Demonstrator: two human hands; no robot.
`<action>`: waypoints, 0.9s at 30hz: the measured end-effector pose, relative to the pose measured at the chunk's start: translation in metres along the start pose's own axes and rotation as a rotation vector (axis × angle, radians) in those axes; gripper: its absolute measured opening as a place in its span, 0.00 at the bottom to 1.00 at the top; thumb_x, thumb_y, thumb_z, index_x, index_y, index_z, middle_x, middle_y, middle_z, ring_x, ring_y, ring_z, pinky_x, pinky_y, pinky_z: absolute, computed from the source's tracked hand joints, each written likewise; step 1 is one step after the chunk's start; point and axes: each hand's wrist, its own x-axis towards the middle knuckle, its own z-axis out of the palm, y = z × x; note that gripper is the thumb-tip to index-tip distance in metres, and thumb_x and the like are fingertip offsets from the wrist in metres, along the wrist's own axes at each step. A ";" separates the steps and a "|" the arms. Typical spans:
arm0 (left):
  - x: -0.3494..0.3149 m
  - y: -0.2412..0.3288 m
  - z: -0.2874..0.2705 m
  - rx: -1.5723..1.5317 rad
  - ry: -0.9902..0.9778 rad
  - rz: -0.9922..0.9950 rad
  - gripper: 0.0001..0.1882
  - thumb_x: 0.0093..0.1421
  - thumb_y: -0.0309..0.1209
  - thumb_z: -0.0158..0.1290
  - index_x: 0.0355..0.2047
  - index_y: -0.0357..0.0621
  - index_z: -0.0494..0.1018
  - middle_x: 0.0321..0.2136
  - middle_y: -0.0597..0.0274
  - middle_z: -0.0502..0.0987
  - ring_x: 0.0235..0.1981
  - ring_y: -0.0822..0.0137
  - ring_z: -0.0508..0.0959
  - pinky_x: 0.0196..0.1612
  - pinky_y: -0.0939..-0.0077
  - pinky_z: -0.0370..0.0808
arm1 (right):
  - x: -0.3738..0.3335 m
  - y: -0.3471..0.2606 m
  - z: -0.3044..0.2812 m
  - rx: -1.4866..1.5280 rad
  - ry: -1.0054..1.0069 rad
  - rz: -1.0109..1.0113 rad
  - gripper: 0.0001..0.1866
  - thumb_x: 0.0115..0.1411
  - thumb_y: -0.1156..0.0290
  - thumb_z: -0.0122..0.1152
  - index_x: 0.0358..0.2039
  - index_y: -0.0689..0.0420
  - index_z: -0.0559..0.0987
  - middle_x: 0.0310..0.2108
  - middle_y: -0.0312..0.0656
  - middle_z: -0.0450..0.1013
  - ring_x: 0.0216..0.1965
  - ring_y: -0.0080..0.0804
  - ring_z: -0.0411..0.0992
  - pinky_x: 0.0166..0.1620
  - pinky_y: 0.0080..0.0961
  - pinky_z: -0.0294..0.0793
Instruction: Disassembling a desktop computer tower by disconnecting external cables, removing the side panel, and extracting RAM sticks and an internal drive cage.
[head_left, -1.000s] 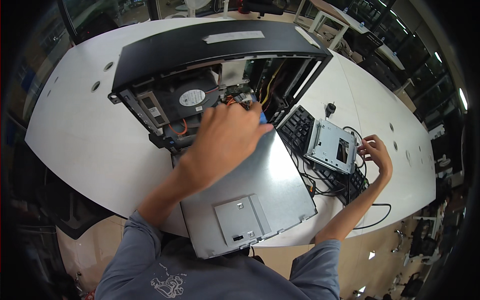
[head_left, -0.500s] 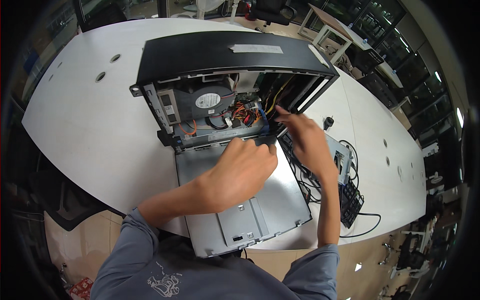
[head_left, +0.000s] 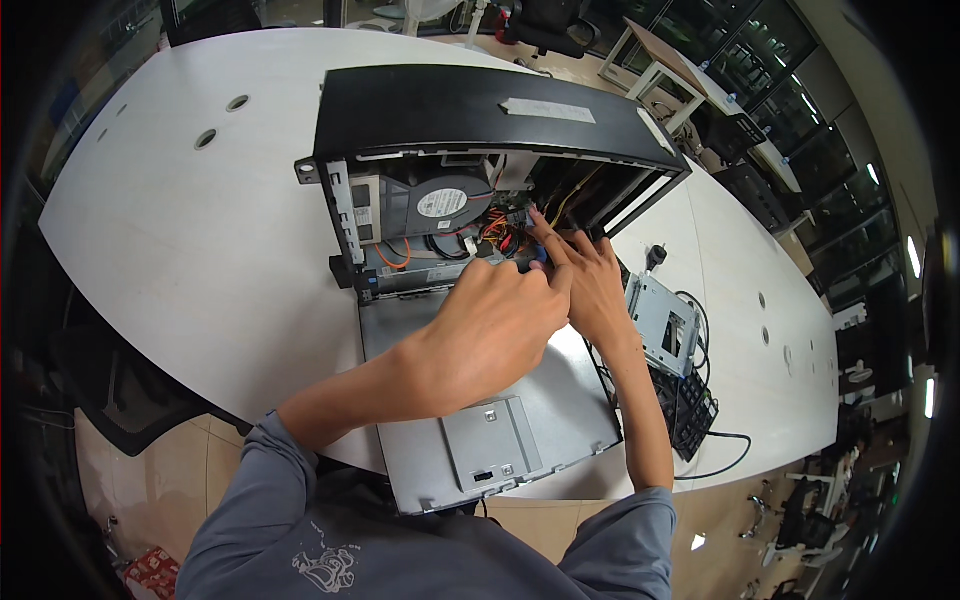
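A black desktop computer case stands on the table with its side facing me uncovered. Inside are a round blower fan, a bundle of orange, red and black wires and a yellow cable. My left hand is closed at the case's lower edge, its fingertips partly hidden; what they hold I cannot make out. Right beside it, my right hand reaches into the opening with fingers stretched out, the index finger at the wires. Below both hands lies a flat grey metal panel.
To the right on the white table are a silver metal drive bracket, a black keyboard, loose black cables and a small black plug. A chair stands by the left edge.
My right hand has moved left and lower, from the yellow cable to beside my left hand, its fingers now spread. The left hand shifted slightly right. The case sits further right in the picture.
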 end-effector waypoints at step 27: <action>0.006 0.001 0.000 -0.098 0.081 -0.066 0.22 0.62 0.41 0.53 0.44 0.31 0.74 0.17 0.51 0.76 0.21 0.52 0.78 0.26 0.60 0.71 | 0.004 -0.008 0.002 0.160 -0.173 0.089 0.24 0.66 0.64 0.48 0.60 0.59 0.64 0.58 0.40 0.68 0.41 0.45 0.71 0.40 0.36 0.77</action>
